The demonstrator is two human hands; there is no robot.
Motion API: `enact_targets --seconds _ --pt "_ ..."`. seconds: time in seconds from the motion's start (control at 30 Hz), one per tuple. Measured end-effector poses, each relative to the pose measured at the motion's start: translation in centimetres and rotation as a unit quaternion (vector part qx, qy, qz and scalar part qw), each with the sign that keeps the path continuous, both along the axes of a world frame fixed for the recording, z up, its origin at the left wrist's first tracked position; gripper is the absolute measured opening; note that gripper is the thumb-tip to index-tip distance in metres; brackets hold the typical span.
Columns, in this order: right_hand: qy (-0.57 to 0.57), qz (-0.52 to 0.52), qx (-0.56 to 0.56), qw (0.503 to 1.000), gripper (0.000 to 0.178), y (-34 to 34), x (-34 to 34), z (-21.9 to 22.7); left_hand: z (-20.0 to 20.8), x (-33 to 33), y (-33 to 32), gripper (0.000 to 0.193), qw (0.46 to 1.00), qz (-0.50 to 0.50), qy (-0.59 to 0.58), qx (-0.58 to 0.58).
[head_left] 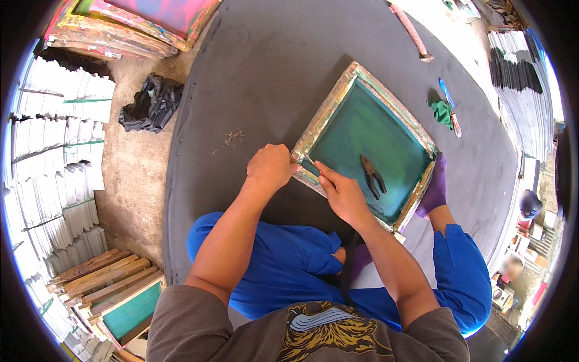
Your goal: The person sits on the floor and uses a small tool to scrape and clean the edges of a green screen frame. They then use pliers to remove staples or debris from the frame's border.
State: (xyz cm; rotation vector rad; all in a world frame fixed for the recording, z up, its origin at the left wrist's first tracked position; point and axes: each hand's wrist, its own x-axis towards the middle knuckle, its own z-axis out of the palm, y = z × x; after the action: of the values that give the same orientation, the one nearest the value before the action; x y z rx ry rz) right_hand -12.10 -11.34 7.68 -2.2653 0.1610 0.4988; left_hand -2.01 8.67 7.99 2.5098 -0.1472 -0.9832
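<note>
A wooden screen-printing frame (325, 111) with green mesh lies tilted in front of me, its left corner between my hands. My left hand (272, 166) is closed at that corner, thumb against the wood. In my right hand (347, 196) is a slim tool (309, 158) with a thin metal shaft and a bit of red at the grip, like a screwdriver; its tip meets the frame near the left corner. Most of its handle is hidden in my fingers. Pliers (372, 175) with dark handles rest on the mesh, handles apart.
On the dark padded surface (253, 72) lie small thin bits (234, 136), a hammer (413, 33), a green cloth (441, 111) and a blue cutter-like tool (446, 92). My purple-socked foot (434, 186) is beside the frame. Leftward are a black bag (152, 101), paper stacks (51, 151) and more frames (129, 311).
</note>
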Motion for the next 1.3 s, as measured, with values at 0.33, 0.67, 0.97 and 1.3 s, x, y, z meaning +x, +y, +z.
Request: enact_targets --seconds 0.33,0.67,0.97,1.3 --pt "0.070 0.085 -0.198 0.974 0.043 2.0 1.9 3.9 -0.1 0.0 0.0 0.039 1.000 -0.017 -0.003 -0.024" --pt "0.146 0.079 -0.127 0.978 0.044 2.7 3.7 4.5 -0.1 0.6 -0.3 0.028 0.997 -0.082 -0.009 -0.010" --pt "0.060 -0.006 -0.017 0.998 0.050 1.6 -0.2 -0.7 0.3 0.9 -0.1 0.030 0.997 -0.071 0.015 0.007" --pt "-0.096 -0.034 0.126 0.987 0.045 -0.3 0.0 -4.8 -0.9 1.0 0.3 0.036 0.997 -0.066 -0.013 -0.022"
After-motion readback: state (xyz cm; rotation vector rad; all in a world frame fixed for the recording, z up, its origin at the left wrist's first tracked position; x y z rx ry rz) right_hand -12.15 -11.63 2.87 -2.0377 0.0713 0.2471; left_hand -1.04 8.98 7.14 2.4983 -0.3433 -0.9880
